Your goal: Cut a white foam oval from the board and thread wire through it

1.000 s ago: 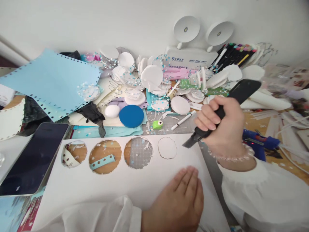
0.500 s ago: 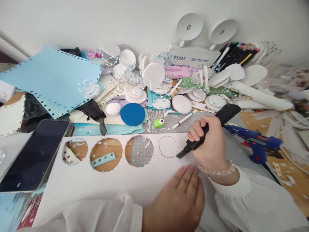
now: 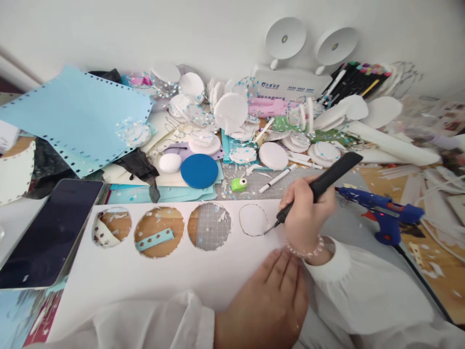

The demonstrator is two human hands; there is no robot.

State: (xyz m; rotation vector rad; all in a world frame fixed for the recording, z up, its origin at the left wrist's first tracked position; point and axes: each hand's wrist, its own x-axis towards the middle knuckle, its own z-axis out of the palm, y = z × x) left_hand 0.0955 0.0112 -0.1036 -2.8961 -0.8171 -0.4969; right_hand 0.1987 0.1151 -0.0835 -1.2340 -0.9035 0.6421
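Since a second ago, the right grip has come down and leftward, clasping a black cutter. Its tip is at the lower right of a drawn circle on the white sheet; whether it pierces is hard to tell. The left grip lies flat, unclenched, on the sheet. Beyond sit a green punch and blue disc.

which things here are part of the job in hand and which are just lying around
In use:
black knife, in the right hand
white sheet, under the left hand
outlined circle on that sheet

Seemingly just lying around:
phone
blue disc
green punch
white pen
blue glue gun
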